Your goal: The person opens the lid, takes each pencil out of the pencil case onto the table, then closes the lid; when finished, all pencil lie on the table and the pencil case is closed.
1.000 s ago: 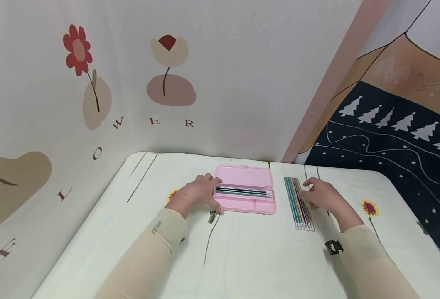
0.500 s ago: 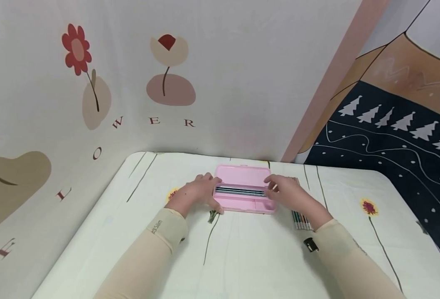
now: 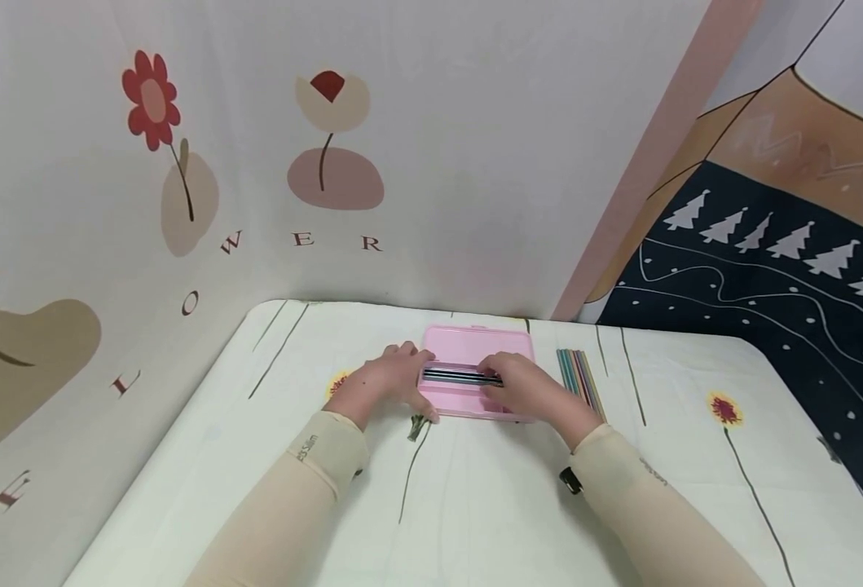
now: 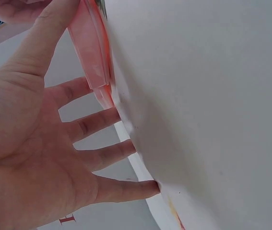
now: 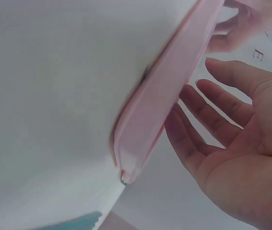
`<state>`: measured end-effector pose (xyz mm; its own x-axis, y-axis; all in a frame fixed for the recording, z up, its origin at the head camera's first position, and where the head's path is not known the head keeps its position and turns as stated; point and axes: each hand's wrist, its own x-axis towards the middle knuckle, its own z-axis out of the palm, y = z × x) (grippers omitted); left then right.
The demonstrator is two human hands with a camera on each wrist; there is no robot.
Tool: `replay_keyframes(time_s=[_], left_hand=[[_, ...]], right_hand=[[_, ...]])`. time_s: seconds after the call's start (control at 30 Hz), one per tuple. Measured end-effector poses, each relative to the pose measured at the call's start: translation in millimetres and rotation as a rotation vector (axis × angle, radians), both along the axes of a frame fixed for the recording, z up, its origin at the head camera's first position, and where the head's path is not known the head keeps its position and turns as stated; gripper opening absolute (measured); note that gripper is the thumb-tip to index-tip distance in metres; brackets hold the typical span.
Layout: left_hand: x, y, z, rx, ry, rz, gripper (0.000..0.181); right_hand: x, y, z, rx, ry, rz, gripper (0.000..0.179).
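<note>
A pink pencil case (image 3: 460, 399) lies with its lid (image 3: 456, 344) folded back, and several dark pencils (image 3: 449, 376) lie along its rear compartment. My left hand (image 3: 390, 379) spreads around the case's left end, thumb at the front corner; the left wrist view shows its fingers long and apart beside the pink wall (image 4: 90, 48). Over the right half of the case is my right hand (image 3: 526, 387), fingertips at the pencils and covering their right ends. In the right wrist view its fingers bend loosely behind the case wall (image 5: 155, 100), with no pencil showing between them.
A row of loose coloured pencils (image 3: 581, 379) lies right of the case, its near end hidden by my right forearm. The white flowered cloth (image 3: 475, 505) covers the table. Printed fabric (image 3: 460, 187) hangs along the back and left edges.
My right hand has moved left from beside the loose pencils to over the case, reaching down at the pencils inside. My left hand stays at the case's left end.
</note>
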<state>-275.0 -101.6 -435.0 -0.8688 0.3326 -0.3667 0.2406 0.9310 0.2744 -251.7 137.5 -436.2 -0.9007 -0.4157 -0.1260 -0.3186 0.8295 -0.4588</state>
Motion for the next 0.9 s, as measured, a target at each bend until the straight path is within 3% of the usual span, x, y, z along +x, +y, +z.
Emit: replay_keyframes(time_s=[0.37,0.53,0.9], left_hand=[[0.4,-0.8,0.1,-0.003,0.006,-0.009,0.113],[0.6,-1.4,0.2,0.000,0.009,-0.010,0.113],[0.4,-0.4,-0.4,-0.005,-0.001,-0.007,0.114]], right_hand=[[-9.0,-11.0,-3.8,0.019,-0.002,-0.004,0.025],[-12.5,-12.2,-4.9,0.020,-0.034,0.026,0.015],[-13.3,-13.7,-7.5,0.032,-0.105,0.040,0.010]])
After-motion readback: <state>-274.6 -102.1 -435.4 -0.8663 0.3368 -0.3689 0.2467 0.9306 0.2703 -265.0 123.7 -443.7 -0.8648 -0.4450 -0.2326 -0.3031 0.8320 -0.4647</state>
